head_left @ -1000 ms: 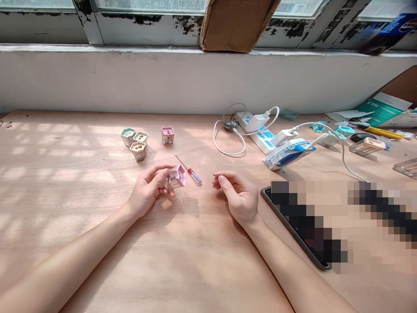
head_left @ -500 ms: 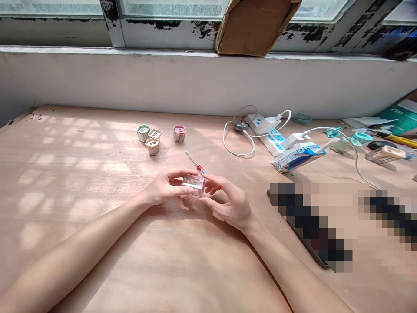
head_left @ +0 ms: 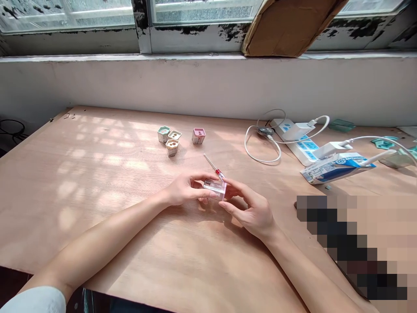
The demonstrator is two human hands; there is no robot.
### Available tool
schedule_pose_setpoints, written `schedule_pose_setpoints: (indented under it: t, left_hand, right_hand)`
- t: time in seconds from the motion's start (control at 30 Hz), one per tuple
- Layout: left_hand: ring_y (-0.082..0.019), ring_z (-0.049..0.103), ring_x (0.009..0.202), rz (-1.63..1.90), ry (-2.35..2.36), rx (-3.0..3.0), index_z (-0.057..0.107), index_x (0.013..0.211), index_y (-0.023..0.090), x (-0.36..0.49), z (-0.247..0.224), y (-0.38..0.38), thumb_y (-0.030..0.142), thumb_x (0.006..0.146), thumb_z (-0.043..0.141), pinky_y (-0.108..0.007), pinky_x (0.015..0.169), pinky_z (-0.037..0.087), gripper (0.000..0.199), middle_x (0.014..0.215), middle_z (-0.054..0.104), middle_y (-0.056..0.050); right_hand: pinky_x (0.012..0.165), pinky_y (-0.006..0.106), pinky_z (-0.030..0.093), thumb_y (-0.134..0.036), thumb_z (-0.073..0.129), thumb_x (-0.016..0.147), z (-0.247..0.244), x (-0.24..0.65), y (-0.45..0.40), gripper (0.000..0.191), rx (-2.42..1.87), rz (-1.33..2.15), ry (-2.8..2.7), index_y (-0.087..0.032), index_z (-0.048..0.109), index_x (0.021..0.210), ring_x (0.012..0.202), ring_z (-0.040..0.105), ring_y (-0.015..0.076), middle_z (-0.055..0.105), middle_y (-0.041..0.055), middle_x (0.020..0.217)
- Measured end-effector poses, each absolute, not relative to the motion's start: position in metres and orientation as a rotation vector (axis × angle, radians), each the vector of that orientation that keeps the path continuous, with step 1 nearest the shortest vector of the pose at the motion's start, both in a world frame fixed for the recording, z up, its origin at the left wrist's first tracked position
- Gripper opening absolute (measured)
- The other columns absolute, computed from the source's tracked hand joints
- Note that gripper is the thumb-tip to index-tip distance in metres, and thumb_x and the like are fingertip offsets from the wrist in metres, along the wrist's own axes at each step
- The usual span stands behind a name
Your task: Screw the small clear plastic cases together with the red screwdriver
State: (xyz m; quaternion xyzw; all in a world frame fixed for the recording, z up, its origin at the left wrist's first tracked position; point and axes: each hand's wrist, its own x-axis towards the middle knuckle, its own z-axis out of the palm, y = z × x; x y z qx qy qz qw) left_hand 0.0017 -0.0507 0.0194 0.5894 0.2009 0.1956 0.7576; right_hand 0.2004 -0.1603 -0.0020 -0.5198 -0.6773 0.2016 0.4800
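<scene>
While both hands came together on it, the little clear box (head_left: 215,189) with its pink tint sat between them, low over the wooden table (head_left: 81,182), though the view did not show whether it touched the wood. The left hand (head_left: 185,189) gripped it from the left side, with the thumb along the near face. The right hand (head_left: 250,213) pressed in from the right, its fingers curled over that end, so the box was clamped between the two.

Just past the box lay a small screwdriver (head_left: 212,164) with a red and clear handle, its tip pointing away toward the wall. Its handle end sat right by the right hand's fingers (head_left: 228,182), but whether they touched it could not be told.

Farther along the table stood a small box with a pink top (head_left: 198,135), and near it a small box with a green top (head_left: 163,134) beside two small boxes with cream tops (head_left: 175,135) (head_left: 172,147). To the right lay a white power strip (head_left: 295,141), a looped white cable (head_left: 260,156) and a milk carton (head_left: 335,169). A blurred patch (head_left: 352,248) hid the lower right corner.
</scene>
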Motion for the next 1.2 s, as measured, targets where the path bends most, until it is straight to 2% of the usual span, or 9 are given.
schedule_pose_setpoints:
  t: [0.37,0.53,0.77,0.9,1.1,1.2]
  left_hand:
    - [-0.013,0.064,0.062,0.435,0.421,1.290,0.070,0.122,0.015,0.002,0.019,-0.051,0.040,0.072,0.087,-0.028,0.059,0.057,0.058,0.089,0.072,-0.006]
    - [-0.012,0.062,0.065,0.435,0.456,1.335,0.070,0.123,0.016,0.001,0.018,-0.051,0.040,0.074,0.085,-0.027,0.058,0.056,0.057,0.101,0.073,-0.009]
    - [-0.007,0.057,0.060,0.494,0.491,1.336,0.070,0.117,0.015,0.000,0.020,-0.048,0.044,0.074,0.084,-0.024,0.058,0.054,0.054,0.109,0.072,-0.010]
    - [-0.009,0.061,0.065,0.515,0.470,1.339,0.067,0.117,0.015,0.001,0.018,-0.048,0.044,0.074,0.084,-0.025,0.061,0.053,0.054,0.111,0.070,-0.010]
    - [-0.018,0.066,0.092,0.675,0.462,1.518,0.062,0.105,0.015,0.001,0.015,-0.051,0.030,0.075,0.084,-0.026,0.076,0.051,0.041,0.109,0.072,-0.011]
    - [-0.018,0.066,0.096,0.691,0.449,1.573,0.058,0.111,0.017,0.000,0.015,-0.052,0.026,0.079,0.080,-0.026,0.076,0.051,0.039,0.113,0.072,-0.012]
  right_hand:
    - [0.078,0.028,0.063,-0.024,0.072,0.089,0.007,0.197,-0.162,0.045,-1.299,0.329,-1.703,-0.025,0.062,0.133,0.079,0.074,0.0168,0.076,0.0032,0.100]
    - [0.075,0.028,0.063,-0.027,0.072,0.089,0.007,0.197,-0.162,0.044,-1.299,0.320,-1.715,-0.024,0.063,0.132,0.076,0.074,0.0173,0.076,0.0032,0.095]
    - [0.078,0.032,0.064,-0.031,0.068,0.091,0.003,0.211,-0.163,0.043,-1.359,0.301,-1.573,-0.021,0.063,0.132,0.084,0.075,0.0213,0.076,0.0088,0.106]
    - [0.076,0.031,0.064,-0.035,0.068,0.092,0.003,0.214,-0.162,0.043,-1.339,0.352,-1.521,-0.021,0.063,0.133,0.085,0.075,0.0219,0.076,0.0088,0.103]
    - [0.077,0.031,0.063,-0.038,0.068,0.093,0.002,0.212,-0.162,0.045,-1.343,0.344,-1.509,-0.022,0.062,0.134,0.085,0.075,0.0213,0.076,0.0080,0.104]
    - [0.076,0.031,0.064,-0.039,0.068,0.093,0.000,0.212,-0.162,0.045,-1.347,0.354,-1.497,-0.020,0.062,0.133,0.084,0.074,0.0211,0.076,0.0085,0.103]
